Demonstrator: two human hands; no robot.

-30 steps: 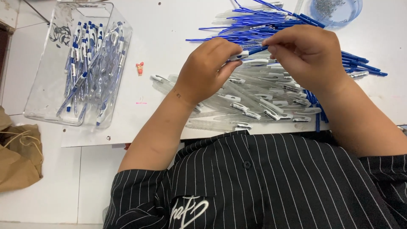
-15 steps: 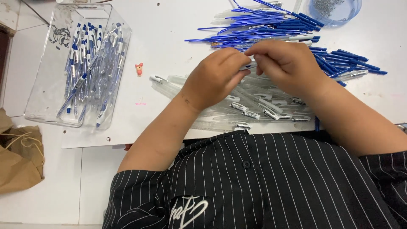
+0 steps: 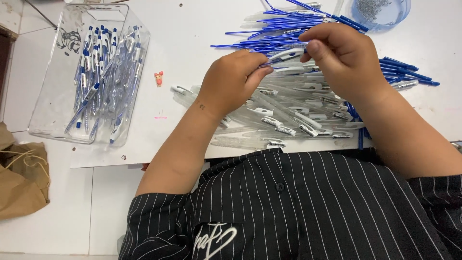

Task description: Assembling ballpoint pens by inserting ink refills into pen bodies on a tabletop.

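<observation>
Both hands pinching one clear plastic pen barrel with blue tip (image 3: 284,56), held above heap: left hand (image 3: 231,82) grips near end, right hand (image 3: 344,55) far end. Risks, judged:
- thin blue ink refills (image 3: 269,45) close beneath; knuckle brush could scatter them.
- pile of clear pen barrels (image 3: 298,113) near surface (image 3: 192,43) edge; elbow nudge could roll some off.

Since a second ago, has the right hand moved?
Yes. The right hand has shifted left, toward the clear bin, meeting the left hand on a pen.

clear bin of finished pens (image 3: 62,103) far left | small red figurine (image 3: 158,78) beside it | brown bag (image 3: 19,180) lower left
</observation>
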